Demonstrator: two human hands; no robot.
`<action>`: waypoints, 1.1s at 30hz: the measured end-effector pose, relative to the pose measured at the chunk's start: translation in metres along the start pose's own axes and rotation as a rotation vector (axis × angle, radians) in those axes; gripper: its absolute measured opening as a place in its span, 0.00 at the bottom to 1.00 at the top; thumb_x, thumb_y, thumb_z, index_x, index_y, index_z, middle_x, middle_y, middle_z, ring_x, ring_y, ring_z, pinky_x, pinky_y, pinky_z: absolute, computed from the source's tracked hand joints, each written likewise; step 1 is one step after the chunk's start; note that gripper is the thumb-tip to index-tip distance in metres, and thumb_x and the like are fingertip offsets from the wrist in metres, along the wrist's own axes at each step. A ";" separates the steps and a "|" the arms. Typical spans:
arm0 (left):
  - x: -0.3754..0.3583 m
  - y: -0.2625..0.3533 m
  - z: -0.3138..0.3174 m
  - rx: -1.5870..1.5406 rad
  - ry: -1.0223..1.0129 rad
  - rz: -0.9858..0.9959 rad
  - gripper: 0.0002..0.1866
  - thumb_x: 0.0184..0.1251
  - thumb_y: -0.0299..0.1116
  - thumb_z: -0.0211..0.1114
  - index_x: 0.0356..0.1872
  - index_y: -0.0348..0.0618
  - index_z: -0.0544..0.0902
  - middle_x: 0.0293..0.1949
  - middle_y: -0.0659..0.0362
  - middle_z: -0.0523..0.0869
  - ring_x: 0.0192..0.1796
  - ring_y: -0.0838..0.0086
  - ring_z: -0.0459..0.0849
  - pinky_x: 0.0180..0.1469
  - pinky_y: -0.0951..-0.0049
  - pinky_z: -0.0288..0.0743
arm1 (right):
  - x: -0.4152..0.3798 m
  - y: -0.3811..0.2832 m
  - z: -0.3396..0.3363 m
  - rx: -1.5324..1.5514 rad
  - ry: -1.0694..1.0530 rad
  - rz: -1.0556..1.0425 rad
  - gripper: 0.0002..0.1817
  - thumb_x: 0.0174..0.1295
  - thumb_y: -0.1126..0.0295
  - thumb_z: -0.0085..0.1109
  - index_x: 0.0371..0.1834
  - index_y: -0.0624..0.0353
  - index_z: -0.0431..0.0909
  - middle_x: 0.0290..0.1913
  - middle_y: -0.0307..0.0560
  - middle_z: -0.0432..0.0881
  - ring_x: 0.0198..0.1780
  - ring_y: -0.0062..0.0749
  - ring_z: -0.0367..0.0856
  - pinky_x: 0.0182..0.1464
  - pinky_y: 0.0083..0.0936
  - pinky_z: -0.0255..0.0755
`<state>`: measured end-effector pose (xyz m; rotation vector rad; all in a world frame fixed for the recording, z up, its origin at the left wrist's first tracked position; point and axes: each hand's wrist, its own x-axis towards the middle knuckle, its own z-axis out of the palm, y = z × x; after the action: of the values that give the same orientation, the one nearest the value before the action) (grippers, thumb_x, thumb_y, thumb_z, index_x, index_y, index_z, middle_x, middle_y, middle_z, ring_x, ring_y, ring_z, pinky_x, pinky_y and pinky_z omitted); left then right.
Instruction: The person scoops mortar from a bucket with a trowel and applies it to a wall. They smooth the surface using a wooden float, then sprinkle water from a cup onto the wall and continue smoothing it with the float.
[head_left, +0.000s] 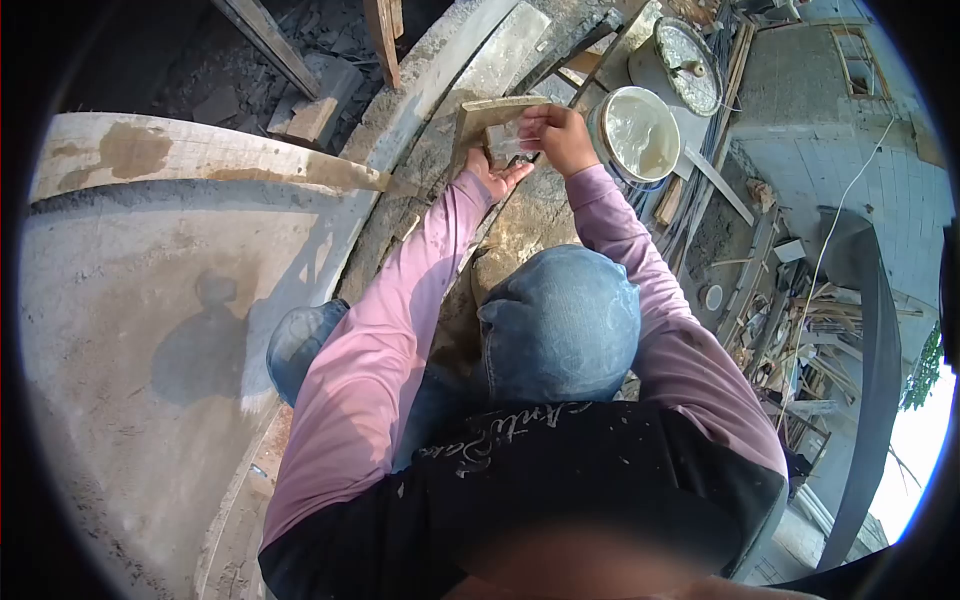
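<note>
My left hand [490, 178] is turned palm up with its fingers stretched out, beside a wooden board [472, 128]. Just above it, my right hand [563, 138] is closed on a clear plastic thing [505, 140]; its exact kind is hard to make out. The clear thing lies between the two hands, in front of the board. To the right of my right hand stands a white bucket [652, 140] with pale, cloudy liquid in it. Both hands are over a rough, dirt-stained ledge [535, 215], ahead of my bent knee.
A second bucket [690, 68] with a whitish, crusted top stands behind the first. On the left a long plank [230, 160] edges a broad concrete surface [130, 300]. Scrap wood [825, 370] and rubble lie low on the right, with a cable [835, 220] hanging across.
</note>
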<state>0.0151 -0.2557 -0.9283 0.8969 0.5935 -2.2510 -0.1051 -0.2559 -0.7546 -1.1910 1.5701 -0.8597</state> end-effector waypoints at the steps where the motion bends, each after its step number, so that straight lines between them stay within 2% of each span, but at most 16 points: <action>1: 0.000 0.003 -0.004 0.047 -0.026 0.010 0.35 0.77 0.62 0.33 0.68 0.48 0.71 0.57 0.43 0.82 0.70 0.42 0.70 0.70 0.21 0.48 | -0.002 0.013 0.009 -0.450 0.062 -0.322 0.13 0.61 0.77 0.59 0.49 0.64 0.81 0.37 0.53 0.82 0.41 0.46 0.86 0.45 0.37 0.79; 2: -0.019 0.009 -0.002 0.206 -0.025 0.002 0.34 0.78 0.62 0.34 0.69 0.48 0.69 0.55 0.45 0.83 0.71 0.41 0.69 0.68 0.21 0.53 | -0.012 0.007 0.014 -0.686 0.257 -0.492 0.13 0.55 0.75 0.63 0.45 0.62 0.82 0.43 0.56 0.81 0.47 0.48 0.84 0.52 0.39 0.76; 3: -0.039 0.016 0.001 0.362 -0.025 -0.006 0.34 0.78 0.62 0.34 0.71 0.48 0.67 0.53 0.46 0.84 0.72 0.40 0.67 0.66 0.20 0.57 | -0.015 -0.003 0.007 -0.692 0.302 -0.511 0.12 0.56 0.74 0.64 0.44 0.60 0.83 0.46 0.55 0.80 0.51 0.48 0.82 0.54 0.38 0.75; 4: -0.060 0.022 0.009 0.436 0.148 -0.058 0.27 0.80 0.53 0.38 0.64 0.47 0.73 0.51 0.50 0.85 0.67 0.44 0.74 0.56 0.30 0.77 | -0.012 -0.010 -0.011 -0.669 0.326 -0.539 0.11 0.57 0.73 0.65 0.43 0.59 0.83 0.45 0.53 0.80 0.49 0.46 0.83 0.52 0.37 0.75; 5: -0.058 0.026 -0.002 0.310 0.144 0.003 0.24 0.80 0.50 0.39 0.62 0.48 0.74 0.50 0.52 0.85 0.64 0.47 0.77 0.52 0.36 0.81 | 0.001 -0.014 -0.034 -0.588 0.374 -0.479 0.11 0.54 0.74 0.63 0.42 0.60 0.82 0.44 0.56 0.78 0.48 0.53 0.80 0.51 0.42 0.75; 7: -0.030 0.032 -0.025 0.087 0.103 0.107 0.20 0.80 0.44 0.41 0.58 0.49 0.78 0.48 0.55 0.86 0.57 0.53 0.83 0.45 0.47 0.88 | 0.050 -0.017 -0.107 -0.854 0.619 -0.637 0.13 0.59 0.69 0.64 0.47 0.56 0.83 0.48 0.52 0.80 0.50 0.44 0.82 0.53 0.40 0.74; 9: -0.004 0.045 -0.062 0.332 0.186 0.062 0.17 0.80 0.38 0.42 0.55 0.51 0.79 0.46 0.57 0.87 0.46 0.60 0.87 0.37 0.56 0.90 | 0.109 -0.025 -0.182 -1.112 0.826 -0.697 0.18 0.54 0.64 0.64 0.47 0.60 0.82 0.50 0.58 0.78 0.55 0.54 0.77 0.58 0.44 0.72; 11: -0.022 0.037 -0.060 0.451 0.318 0.120 0.14 0.78 0.40 0.47 0.52 0.52 0.80 0.45 0.58 0.87 0.41 0.65 0.88 0.35 0.62 0.89 | 0.149 -0.036 -0.234 -1.539 0.775 -0.364 0.25 0.57 0.58 0.64 0.58 0.54 0.81 0.56 0.58 0.81 0.53 0.51 0.82 0.59 0.45 0.73; 13: -0.020 0.041 -0.079 0.587 0.400 0.158 0.13 0.77 0.41 0.50 0.51 0.52 0.81 0.44 0.59 0.87 0.40 0.66 0.88 0.34 0.63 0.88 | 0.200 -0.028 -0.277 -1.346 0.429 0.144 0.29 0.58 0.53 0.64 0.59 0.58 0.80 0.57 0.62 0.82 0.54 0.53 0.83 0.60 0.45 0.74; 16: -0.037 0.049 -0.080 0.640 0.423 0.150 0.12 0.74 0.42 0.55 0.47 0.49 0.81 0.37 0.59 0.87 0.34 0.69 0.88 0.29 0.67 0.87 | 0.240 0.007 -0.307 -1.534 0.222 0.115 0.30 0.58 0.50 0.65 0.56 0.63 0.81 0.54 0.66 0.84 0.54 0.56 0.83 0.55 0.47 0.75; 19: -0.058 0.060 -0.069 0.718 0.431 0.104 0.12 0.71 0.42 0.57 0.44 0.46 0.81 0.33 0.59 0.86 0.31 0.71 0.87 0.25 0.72 0.84 | 0.226 -0.031 -0.321 -1.638 0.174 0.052 0.29 0.58 0.49 0.65 0.53 0.63 0.82 0.52 0.66 0.84 0.53 0.56 0.84 0.54 0.47 0.75; 25: -0.097 0.077 -0.056 1.133 0.537 0.152 0.11 0.66 0.43 0.63 0.43 0.50 0.83 0.36 0.61 0.88 0.31 0.72 0.88 0.26 0.71 0.85 | 0.130 -0.103 -0.352 -1.728 0.210 0.129 0.31 0.58 0.44 0.63 0.50 0.63 0.84 0.49 0.66 0.85 0.54 0.56 0.84 0.54 0.46 0.75; 27: -0.106 0.082 -0.048 1.262 0.514 0.168 0.14 0.62 0.41 0.65 0.46 0.49 0.83 0.38 0.59 0.87 0.33 0.71 0.88 0.27 0.69 0.85 | 0.099 -0.097 -0.351 -1.693 0.279 0.174 0.28 0.58 0.47 0.61 0.47 0.63 0.83 0.48 0.66 0.85 0.54 0.57 0.84 0.55 0.44 0.76; 28: -0.111 0.083 -0.042 1.309 0.513 0.170 0.14 0.61 0.41 0.65 0.47 0.49 0.83 0.39 0.59 0.87 0.34 0.71 0.88 0.27 0.68 0.86 | 0.084 -0.084 -0.344 -1.639 0.366 0.138 0.22 0.57 0.54 0.60 0.43 0.64 0.82 0.47 0.67 0.85 0.53 0.59 0.84 0.53 0.45 0.76; 31: -0.121 0.088 -0.022 1.421 0.541 0.132 0.17 0.58 0.38 0.65 0.48 0.48 0.83 0.42 0.58 0.87 0.39 0.69 0.88 0.30 0.65 0.87 | 0.051 -0.045 -0.335 -1.684 0.373 0.039 0.17 0.59 0.59 0.57 0.43 0.61 0.82 0.47 0.66 0.85 0.53 0.62 0.83 0.55 0.45 0.76; 33: -0.125 0.087 -0.015 1.455 0.534 0.137 0.17 0.57 0.38 0.65 0.48 0.47 0.83 0.44 0.58 0.86 0.39 0.69 0.89 0.31 0.65 0.87 | 0.054 -0.018 -0.341 -1.584 0.442 0.095 0.19 0.61 0.56 0.58 0.46 0.59 0.82 0.47 0.66 0.85 0.53 0.62 0.83 0.54 0.46 0.76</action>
<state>0.1534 -0.2585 -0.8623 2.1082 -1.0840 -2.0582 -0.4289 -0.3166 -0.6503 -1.9595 2.7451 0.4765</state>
